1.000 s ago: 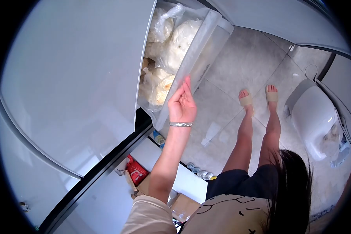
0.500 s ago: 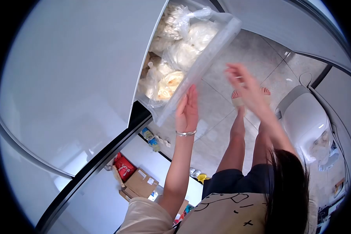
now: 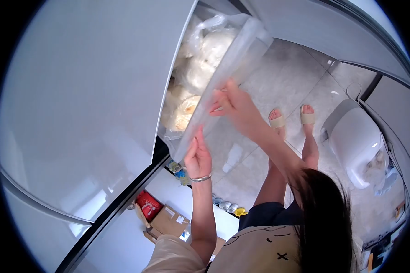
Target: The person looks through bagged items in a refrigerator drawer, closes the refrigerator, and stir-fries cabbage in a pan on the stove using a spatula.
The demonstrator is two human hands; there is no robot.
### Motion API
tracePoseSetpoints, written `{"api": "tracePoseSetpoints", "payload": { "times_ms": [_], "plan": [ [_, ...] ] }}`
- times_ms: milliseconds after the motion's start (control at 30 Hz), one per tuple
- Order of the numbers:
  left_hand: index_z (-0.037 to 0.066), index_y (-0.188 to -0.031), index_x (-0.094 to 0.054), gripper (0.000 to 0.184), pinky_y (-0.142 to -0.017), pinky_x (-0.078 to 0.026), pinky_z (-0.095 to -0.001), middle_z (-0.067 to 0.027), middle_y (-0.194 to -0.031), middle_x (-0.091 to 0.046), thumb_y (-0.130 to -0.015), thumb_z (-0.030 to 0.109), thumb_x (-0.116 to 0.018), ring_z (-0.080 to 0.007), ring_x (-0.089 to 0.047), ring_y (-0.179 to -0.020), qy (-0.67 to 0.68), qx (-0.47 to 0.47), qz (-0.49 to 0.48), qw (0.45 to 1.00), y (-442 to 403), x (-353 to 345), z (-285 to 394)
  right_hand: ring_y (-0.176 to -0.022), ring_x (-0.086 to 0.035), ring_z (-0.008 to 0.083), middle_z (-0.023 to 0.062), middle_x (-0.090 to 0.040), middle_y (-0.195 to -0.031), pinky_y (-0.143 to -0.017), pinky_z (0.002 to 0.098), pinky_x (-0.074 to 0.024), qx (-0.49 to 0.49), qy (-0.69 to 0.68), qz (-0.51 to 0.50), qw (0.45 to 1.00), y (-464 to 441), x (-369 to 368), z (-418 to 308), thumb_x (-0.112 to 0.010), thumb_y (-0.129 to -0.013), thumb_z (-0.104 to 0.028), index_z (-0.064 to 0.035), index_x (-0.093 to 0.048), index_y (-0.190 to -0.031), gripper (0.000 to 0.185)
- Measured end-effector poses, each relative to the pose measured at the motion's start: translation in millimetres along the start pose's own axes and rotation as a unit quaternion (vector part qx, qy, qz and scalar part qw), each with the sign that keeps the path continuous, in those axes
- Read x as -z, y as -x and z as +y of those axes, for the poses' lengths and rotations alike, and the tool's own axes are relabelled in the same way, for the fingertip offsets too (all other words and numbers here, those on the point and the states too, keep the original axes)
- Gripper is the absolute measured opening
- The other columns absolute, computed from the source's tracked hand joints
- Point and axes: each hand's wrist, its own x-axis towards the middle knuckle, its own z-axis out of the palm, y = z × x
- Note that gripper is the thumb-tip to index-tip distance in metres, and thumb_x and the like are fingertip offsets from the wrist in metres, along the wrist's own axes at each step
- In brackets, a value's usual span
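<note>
A translucent freezer drawer (image 3: 241,43) is pulled partly out, its front panel tilted across the view. Inside lie clear plastic bags of pale food (image 3: 199,73) and a nearer bag with a yellowish piece (image 3: 186,113). My left hand (image 3: 198,157), a silver bangle on its wrist, is at the near end of the front panel, its fingers partly curled against it. Higher up the same panel, my right hand (image 3: 239,109) touches it with fingers bent but apart. Neither hand reaches into the bags.
A large glossy fridge door (image 3: 86,104) fills the left, with another door panel (image 3: 341,36) at upper right. A white rounded appliance (image 3: 357,141) stands on the tiled floor (image 3: 287,63). Below left are cardboard boxes (image 3: 168,220), a red package (image 3: 149,205) and several bottles.
The drawer has slid slightly inward, covering more of the bags. My right hand has come left onto its front panel. My left hand has shifted down and left along it, fingers more curled.
</note>
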Motion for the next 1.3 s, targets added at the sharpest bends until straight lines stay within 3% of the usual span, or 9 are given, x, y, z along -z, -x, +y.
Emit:
{"api": "tracePoseSetpoints", "payload": {
  "times_ms": [233,367,467,500,600,733,900,1200,1300],
  "plan": [
    [-0.018,-0.122,-0.031,0.036,-0.110,-0.031,-0.0334,-0.0251,-0.132,-0.036,-0.088,-0.010,-0.037,-0.0292,-0.036,-0.127,0.051,0.003,0.022,0.998,-16,3,0,-0.079,-0.064,0.0201,0.0155,-0.059,-0.090,-0.068,0.0304,-0.0541,-0.017,-0.031,-0.022,0.999,-12,-8,19,-0.043,-0.095,-0.027,0.0040,-0.042,-0.101,0.031],
    [-0.016,-0.123,-0.032,0.036,-0.109,-0.032,-0.0350,-0.0243,-0.133,-0.036,-0.088,-0.011,-0.035,-0.0305,-0.036,-0.126,0.152,0.011,-0.031,0.988,-53,3,16,-0.080,-0.065,0.0219,0.0167,-0.060,-0.093,-0.069,0.0306,-0.0540,-0.018,-0.038,-0.053,0.998,-53,-16,12,-0.043,-0.095,-0.028,0.0051,-0.043,-0.104,0.034],
    [-0.014,-0.125,-0.032,0.037,-0.110,-0.031,-0.0372,-0.0234,-0.134,-0.036,-0.087,-0.013,-0.035,-0.0307,-0.036,-0.126,0.091,-0.060,-0.071,0.992,-82,0,22,-0.077,-0.066,0.0239,0.0181,-0.059,-0.100,-0.067,0.0302,-0.0541,0.024,-0.040,-0.057,0.997,-90,-27,17,-0.043,-0.095,-0.025,0.0058,-0.043,-0.105,0.032],
    [-0.012,-0.126,-0.033,0.040,-0.109,-0.031,-0.0392,-0.0231,-0.133,-0.036,-0.086,-0.015,-0.035,-0.0311,-0.036,-0.126,0.180,-0.010,-0.074,0.981,-94,2,32,-0.074,-0.066,0.0236,0.0181,-0.060,-0.099,-0.065,0.0302,-0.0541,0.031,-0.055,-0.063,0.996,-105,-32,20,-0.043,-0.094,-0.023,0.0061,-0.044,-0.105,0.031],
    [-0.010,-0.127,-0.034,0.044,-0.109,-0.032,-0.0395,-0.0223,-0.133,-0.037,-0.083,-0.018,-0.036,-0.0315,-0.035,-0.127,0.121,-0.042,-0.150,0.980,-124,14,48,-0.067,-0.065,0.0221,0.0168,-0.063,-0.091,-0.060,0.0297,-0.0536,0.044,-0.056,-0.093,0.993,-131,-40,29,-0.042,-0.093,-0.020,0.0066,-0.047,-0.102,0.028],
    [-0.010,-0.124,-0.037,0.040,-0.107,-0.035,-0.0398,-0.0214,-0.130,-0.042,-0.085,-0.015,-0.036,-0.0303,-0.040,-0.124,0.045,-0.131,-0.123,0.983,-158,10,60,-0.060,-0.063,0.0200,0.0136,-0.063,-0.074,-0.058,0.0320,-0.0504,0.070,0.010,-0.105,0.992,-146,-36,5,-0.049,-0.090,-0.024,0.0022,-0.055,-0.088,0.027],
    [-0.008,-0.117,-0.044,0.033,-0.096,-0.044,-0.0362,-0.0178,-0.116,-0.053,-0.084,-0.007,-0.047,-0.0256,-0.052,-0.110,-0.036,-0.112,-0.205,0.972,-200,17,90,-0.058,-0.063,0.0200,0.0117,-0.062,-0.068,-0.059,0.0331,-0.0491,0.113,0.039,-0.073,0.990,-172,-45,5,-0.054,-0.088,-0.030,-0.0014,-0.059,-0.083,0.029],
    [-0.006,-0.114,-0.047,0.030,-0.094,-0.045,-0.0363,-0.0177,-0.112,-0.056,-0.086,0.000,-0.052,-0.0255,-0.053,-0.109,-0.082,-0.114,-0.216,0.966,-184,2,70,-0.056,-0.062,0.0196,0.0080,-0.061,-0.062,-0.060,0.0319,-0.0483,0.177,0.057,0.025,0.982,-179,-62,28,-0.056,-0.085,-0.039,-0.0055,-0.062,-0.082,0.034],
    [-0.001,-0.115,-0.047,0.030,-0.093,-0.045,-0.0390,-0.0163,-0.116,-0.054,-0.087,0.005,-0.054,-0.0266,-0.053,-0.107,-0.091,-0.079,-0.123,0.985,-174,17,63,-0.055,-0.059,0.0141,0.0033,-0.061,-0.060,-0.059,0.0253,-0.0456,0.145,0.053,0.042,0.987,-157,-62,40,-0.055,-0.085,-0.038,-0.0047,-0.062,-0.079,0.035]
  ]
}}
